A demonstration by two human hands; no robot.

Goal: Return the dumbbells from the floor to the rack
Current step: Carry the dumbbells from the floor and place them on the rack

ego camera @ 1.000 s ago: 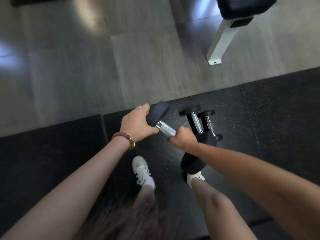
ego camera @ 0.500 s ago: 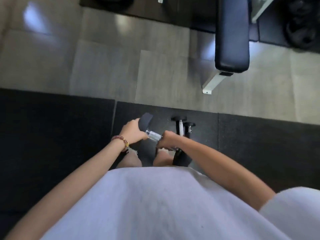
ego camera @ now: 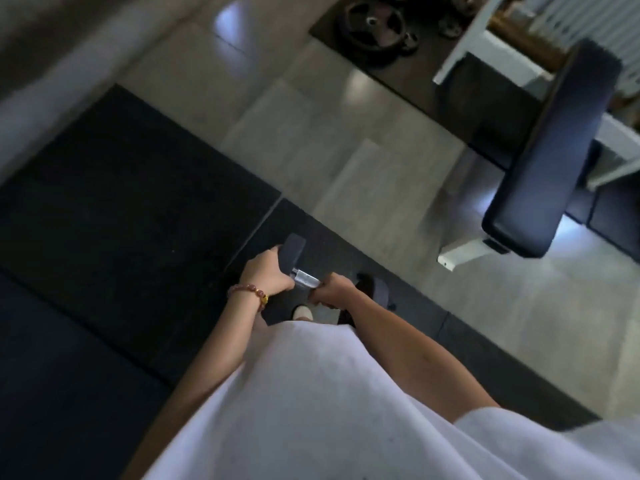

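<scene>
The dumbbell (ego camera: 306,278) is off the floor, carried in front of the white shirt (ego camera: 311,393) above the black mat (ego camera: 138,202). As half a second ago, the left hand (ego camera: 266,277), with a bead bracelet (ego camera: 247,292), grips it at the nearer head, and the right hand (ego camera: 334,289) is clenched round the chrome handle. A blurred dark shape sits just beyond the right hand; I cannot tell what it is. The view has swung: the bench (ego camera: 554,150) now lies far right, and weight plates (ego camera: 375,27) have come in at the top.
</scene>
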